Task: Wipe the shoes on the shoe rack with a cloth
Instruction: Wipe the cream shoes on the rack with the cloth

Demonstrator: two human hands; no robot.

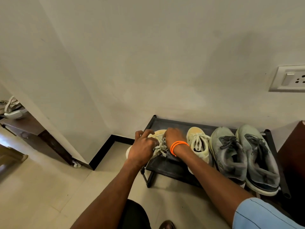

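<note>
A black shoe rack [166,169] stands against the wall. Its top shelf carries a pale yellow pair and a grey pair of sneakers. My left hand [142,146] grips the left yellow sneaker [157,133] at its side, by the laces. My right hand [173,136], with an orange band at the wrist, is blurred and lies curled over the same shoe's top. A dark grey cloth [171,156] shows under that wrist. The other yellow sneaker [198,144] and the two grey sneakers [229,154] [259,157] stand untouched to the right.
A wall socket [292,80] sits at the upper right, and brown furniture [293,146] stands beside the rack. Black skirting [102,152] runs along the corner. At the left a doorway shows a wooden shelf with another shoe [13,108]. Tiled floor lies in front.
</note>
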